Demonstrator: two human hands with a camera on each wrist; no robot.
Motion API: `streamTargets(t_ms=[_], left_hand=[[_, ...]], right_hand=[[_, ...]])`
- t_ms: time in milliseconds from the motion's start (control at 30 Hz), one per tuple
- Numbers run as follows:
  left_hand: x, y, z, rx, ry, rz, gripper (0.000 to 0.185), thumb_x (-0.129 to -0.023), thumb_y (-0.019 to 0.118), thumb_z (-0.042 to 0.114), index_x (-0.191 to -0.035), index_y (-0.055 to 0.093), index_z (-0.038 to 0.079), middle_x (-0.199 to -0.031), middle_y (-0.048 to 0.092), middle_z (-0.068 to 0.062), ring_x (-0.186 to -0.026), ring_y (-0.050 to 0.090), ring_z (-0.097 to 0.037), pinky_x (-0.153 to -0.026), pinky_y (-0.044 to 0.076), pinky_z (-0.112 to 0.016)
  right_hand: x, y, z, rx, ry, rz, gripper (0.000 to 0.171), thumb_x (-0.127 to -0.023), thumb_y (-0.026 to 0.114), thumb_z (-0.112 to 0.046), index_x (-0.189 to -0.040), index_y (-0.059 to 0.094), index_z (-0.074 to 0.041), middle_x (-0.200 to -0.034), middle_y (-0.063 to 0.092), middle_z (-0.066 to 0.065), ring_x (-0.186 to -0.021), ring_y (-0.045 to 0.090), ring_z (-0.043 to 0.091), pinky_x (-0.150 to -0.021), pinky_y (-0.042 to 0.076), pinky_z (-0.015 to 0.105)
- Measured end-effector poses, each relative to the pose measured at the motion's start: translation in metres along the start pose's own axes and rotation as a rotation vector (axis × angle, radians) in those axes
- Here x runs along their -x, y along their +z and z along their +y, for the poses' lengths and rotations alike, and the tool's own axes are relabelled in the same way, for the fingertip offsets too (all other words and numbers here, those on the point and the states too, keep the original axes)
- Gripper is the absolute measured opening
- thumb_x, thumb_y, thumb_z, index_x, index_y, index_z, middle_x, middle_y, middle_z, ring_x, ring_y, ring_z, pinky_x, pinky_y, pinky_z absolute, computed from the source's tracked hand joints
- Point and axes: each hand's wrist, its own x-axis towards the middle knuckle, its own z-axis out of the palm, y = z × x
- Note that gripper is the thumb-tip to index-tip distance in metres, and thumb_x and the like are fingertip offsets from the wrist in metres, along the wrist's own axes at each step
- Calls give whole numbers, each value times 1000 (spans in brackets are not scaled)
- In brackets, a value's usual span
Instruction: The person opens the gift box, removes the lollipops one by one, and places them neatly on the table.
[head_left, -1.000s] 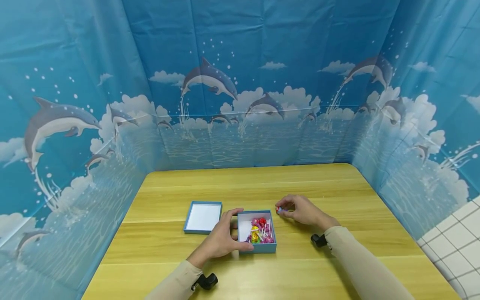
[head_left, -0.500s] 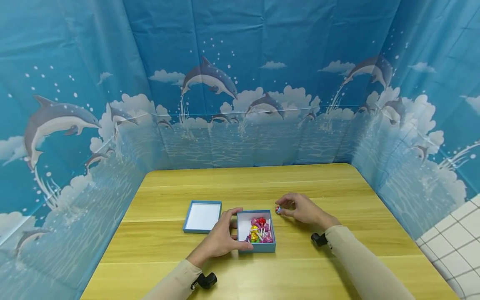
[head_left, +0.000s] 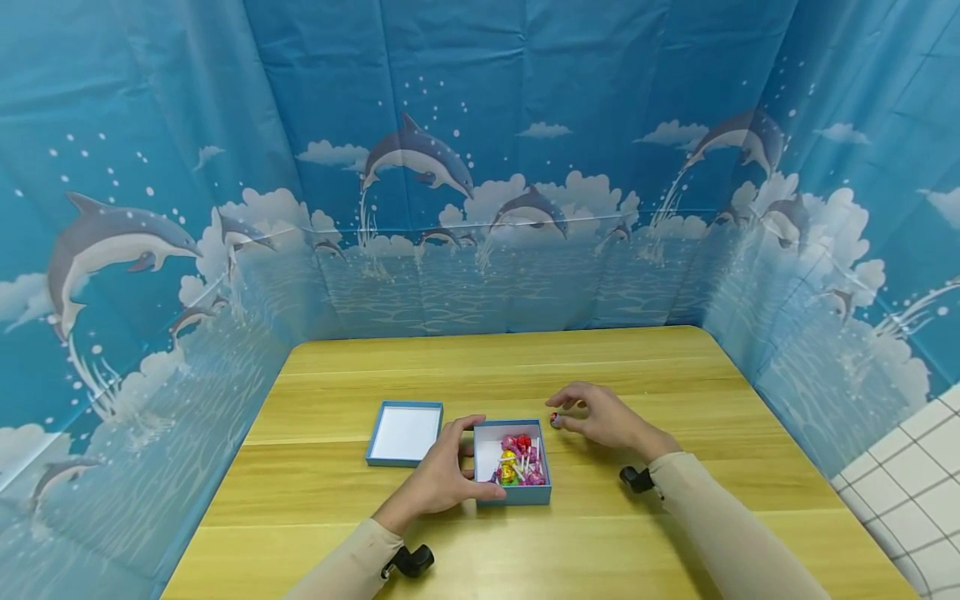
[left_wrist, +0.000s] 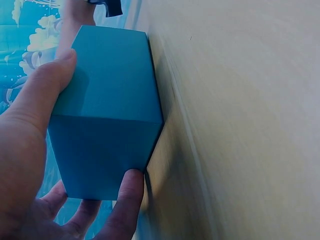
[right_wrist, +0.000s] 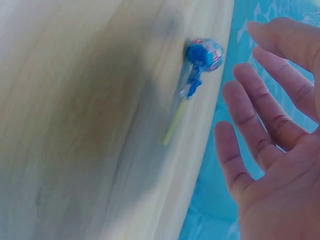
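Lollipop (right_wrist: 205,54) lying on the table (head_left: 645,533), just right of the far-right corner of the box (head_left: 513,495). Right hand (head_left: 603,421) beside it, fingers loosely spread, thumb apart, nothing held. Left hand (head_left: 438,482) grips the box's left side, thumb at the near wall, fingers round the left wall. Lollipop probably light, head hard, wrapper crinkly and a little slick, liable to roll; thin stick (right_wrist: 175,120) likely stiff but bendable. Best hold, I judge: thumb and forefinger across the head, or the twisted wrapper neck. Box looks like rigid card, easily slid if knocked. Hard to make out: the stick in the head view; wrapper print, blurred; some left fingertips, hidden; the count of overlapping sweets (head_left: 517,460) inside.
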Motion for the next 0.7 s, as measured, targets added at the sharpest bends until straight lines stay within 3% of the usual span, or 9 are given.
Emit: streamTargets(t_ms=[367, 533, 700], left_hand=[[1, -1, 0, 13, -4, -3, 120, -91, 105, 27, -183, 30, 16, -166, 51, -23, -141, 68, -35, -103, 69, -35], [1, -1, -1, 26, 0, -8, 118, -92, 104, 27, -183, 29, 17, -166, 51, -22, -141, 68, -35, -104, 69, -34], [0, 0, -2, 20, 3, -11, 118, -92, 104, 27, -183, 29, 17, -164, 52, -22, -138, 69, -33, -102, 69, -33]], right_hand=[[-2, 1, -25, 52, -107, 23, 30, -111, 83, -16, -141, 82, -16, -138, 81, 9, -126, 74, 36, -110, 60, 69], [-3, 0, -40, 71, -140, 13, 30, -111, 83, -17, -140, 82, -23, -139, 80, 10, -127, 74, 37, -109, 62, 67], [-3, 0, -55, 131, -169, 11, 29, -110, 84, -18, -139, 82, -22, -137, 79, 6, -126, 75, 35, -108, 63, 63]])
